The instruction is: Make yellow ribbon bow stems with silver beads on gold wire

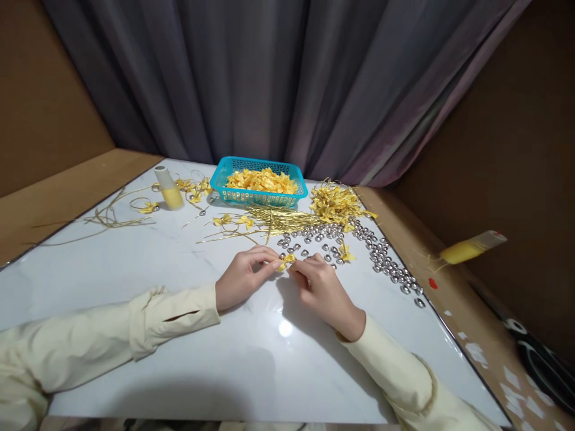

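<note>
Between my two hands, above the white tabletop, is a small yellow ribbon bow (286, 261). My left hand (246, 270) pinches its left side between thumb and fingers. On the bow's other side, my right hand (321, 286) is closed with its fingertips at the bow; the fingers hide what exactly they grip. Just beyond the hands lie gold twist ties (285, 220) in a loose bundle, along with scattered shiny silver beads (330, 230). One yellow bow (345, 252) rests among the beads, right of my right hand.
A blue basket (258, 197) of yellow bows stands at the back, with a pile of tied bows (336, 203) to its right. Left stands a yellow-and-clear tube (169, 190) near loose gold ties (108, 218). On the right ledge are another yellow tube (471, 248) and scissors (539, 359).
</note>
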`<state>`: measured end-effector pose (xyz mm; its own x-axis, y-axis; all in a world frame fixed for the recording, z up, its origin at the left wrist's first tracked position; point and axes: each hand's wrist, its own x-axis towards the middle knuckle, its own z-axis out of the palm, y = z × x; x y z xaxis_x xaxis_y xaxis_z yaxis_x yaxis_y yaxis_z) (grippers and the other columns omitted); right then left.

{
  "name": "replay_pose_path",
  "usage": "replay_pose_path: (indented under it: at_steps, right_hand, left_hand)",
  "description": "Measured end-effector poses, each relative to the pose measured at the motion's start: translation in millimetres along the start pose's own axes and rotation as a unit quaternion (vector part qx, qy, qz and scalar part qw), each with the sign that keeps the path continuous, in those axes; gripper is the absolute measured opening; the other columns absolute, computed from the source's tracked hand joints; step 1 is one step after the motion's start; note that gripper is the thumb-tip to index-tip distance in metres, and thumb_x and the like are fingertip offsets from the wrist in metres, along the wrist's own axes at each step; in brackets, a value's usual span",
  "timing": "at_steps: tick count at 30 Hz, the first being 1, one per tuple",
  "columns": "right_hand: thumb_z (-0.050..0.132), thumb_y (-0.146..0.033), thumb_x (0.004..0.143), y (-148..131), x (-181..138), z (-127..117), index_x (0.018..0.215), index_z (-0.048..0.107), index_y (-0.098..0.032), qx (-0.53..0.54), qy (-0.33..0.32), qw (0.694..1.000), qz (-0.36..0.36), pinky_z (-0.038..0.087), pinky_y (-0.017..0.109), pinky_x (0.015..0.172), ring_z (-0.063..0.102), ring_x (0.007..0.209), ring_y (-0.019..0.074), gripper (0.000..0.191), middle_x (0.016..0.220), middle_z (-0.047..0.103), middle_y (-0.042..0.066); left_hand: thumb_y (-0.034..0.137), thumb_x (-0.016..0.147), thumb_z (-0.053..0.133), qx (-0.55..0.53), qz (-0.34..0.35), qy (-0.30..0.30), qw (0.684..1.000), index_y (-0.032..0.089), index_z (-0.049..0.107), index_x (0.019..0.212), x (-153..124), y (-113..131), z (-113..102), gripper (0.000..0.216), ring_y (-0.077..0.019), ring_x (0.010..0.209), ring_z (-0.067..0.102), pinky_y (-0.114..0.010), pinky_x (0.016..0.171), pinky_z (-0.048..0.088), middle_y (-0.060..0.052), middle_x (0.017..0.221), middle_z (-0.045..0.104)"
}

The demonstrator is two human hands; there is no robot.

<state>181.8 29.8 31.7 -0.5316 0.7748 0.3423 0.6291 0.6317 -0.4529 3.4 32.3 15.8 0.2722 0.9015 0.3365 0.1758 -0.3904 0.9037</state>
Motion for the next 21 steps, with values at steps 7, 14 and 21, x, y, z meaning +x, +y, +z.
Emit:
replay_pose_path:
  at_steps: [7, 14, 21]
  right_hand:
    - [0.038, -0.001, 0.061, -0.7, -2.2, -0.1, 0.058, 0.044, -0.019, 0.008, 0.010, 1.000, 0.013, 0.031, 0.025, 0.064, 0.037, 0.050, 0.0120, 0.019, 0.049, 0.042, -0.004]
    - [0.039, -0.001, 0.063, -1.9, -1.4, -0.1, 0.058, 0.045, -0.018, 0.009, 0.015, 1.000, 0.014, 0.032, 0.025, 0.063, 0.037, 0.050, 0.0122, 0.019, 0.048, 0.043, -0.003]
    - [0.038, 0.000, 0.061, -3.8, -1.2, -1.8, 0.057, 0.044, -0.019, 0.010, 0.008, 1.000, 0.015, 0.031, 0.025, 0.062, 0.037, 0.050, 0.0129, 0.020, 0.048, 0.041, -0.004]
  left_hand:
    - [0.028, 0.082, 0.055, -0.030, -0.045, 0.005, 0.999, 0.015, 0.067, 0.073, 0.2, -0.7, 0.7, 0.019, -0.0187, 0.084, 0.059, -0.030, 0.076, 0.047, -0.008, 0.084, 0.067]
    - [0.027, 0.082, 0.056, -0.028, -0.053, 0.000, 0.998, 0.014, 0.067, 0.074, 0.5, 0.4, 0.0, 0.018, -0.0186, 0.084, 0.059, -0.031, 0.078, 0.046, -0.008, 0.085, 0.067]
    - [0.028, 0.082, 0.056, -0.024, -0.044, 0.007, 0.999, 0.015, 0.068, 0.074, -0.7, 1.9, 0.3, 0.020, -0.0181, 0.083, 0.059, -0.030, 0.078, 0.047, -0.008, 0.085, 0.067]
